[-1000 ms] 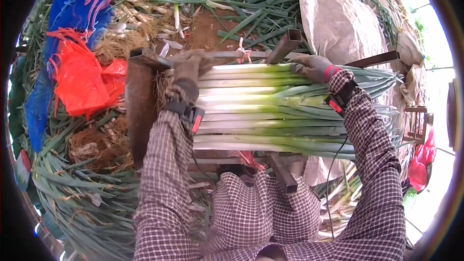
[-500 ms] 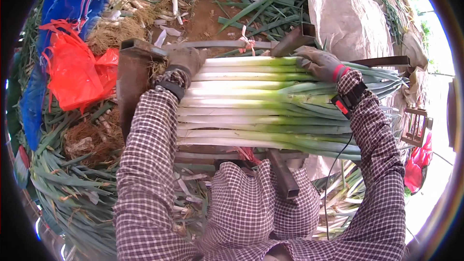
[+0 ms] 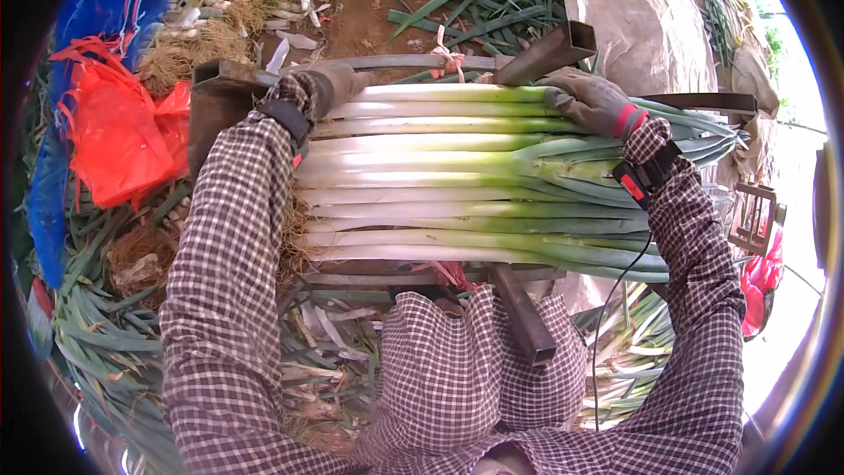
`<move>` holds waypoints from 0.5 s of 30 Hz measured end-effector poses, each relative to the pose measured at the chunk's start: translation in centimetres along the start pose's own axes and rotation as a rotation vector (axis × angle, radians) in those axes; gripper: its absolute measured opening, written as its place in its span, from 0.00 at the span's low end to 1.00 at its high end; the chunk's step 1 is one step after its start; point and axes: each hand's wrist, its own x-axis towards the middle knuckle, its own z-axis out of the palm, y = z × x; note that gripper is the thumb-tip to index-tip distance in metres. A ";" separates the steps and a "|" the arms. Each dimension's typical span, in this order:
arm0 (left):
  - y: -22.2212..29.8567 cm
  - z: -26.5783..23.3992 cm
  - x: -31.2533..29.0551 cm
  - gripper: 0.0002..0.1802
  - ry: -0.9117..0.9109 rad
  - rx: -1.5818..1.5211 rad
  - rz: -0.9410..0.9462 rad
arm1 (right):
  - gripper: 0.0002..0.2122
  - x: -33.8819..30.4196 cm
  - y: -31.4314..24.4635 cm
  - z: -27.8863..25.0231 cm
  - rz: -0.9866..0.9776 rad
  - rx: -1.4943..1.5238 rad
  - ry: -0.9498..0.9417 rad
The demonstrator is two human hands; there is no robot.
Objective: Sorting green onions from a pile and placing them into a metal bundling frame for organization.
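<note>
A flat row of long white-and-green leeks [image 3: 422,160] lies across a brown metal rack [image 3: 547,51]. The grey-gloved left hand [image 3: 338,88] is at their far root-end corner; the grey-gloved right hand [image 3: 591,104] bends its fingers over their far green edge. Whether either grips is hard to tell.

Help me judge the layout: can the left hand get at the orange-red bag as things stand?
Likely yes: the orange-red bag lies uncovered to the left of the gloved left hand, though the metal end plate stands between them, so the hand would probably need to pass over it.
</note>
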 end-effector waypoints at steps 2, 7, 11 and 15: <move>1.1 -0.5 -0.2 0.22 -0.020 0.025 -0.039 | 0.18 0.1 0.1 0.1 0.020 0.005 -0.020; 4.0 -0.5 -0.1 0.26 0.129 -0.081 -0.283 | 0.18 0.3 0.0 -0.2 0.124 -0.011 -0.075; 8.1 -0.7 1.0 0.28 0.224 -0.410 0.051 | 0.20 0.1 1.3 0.4 0.096 -0.029 -0.067; 6.2 -0.2 3.3 0.32 0.158 -0.402 0.081 | 0.22 1.0 0.6 0.1 0.122 -0.008 -0.041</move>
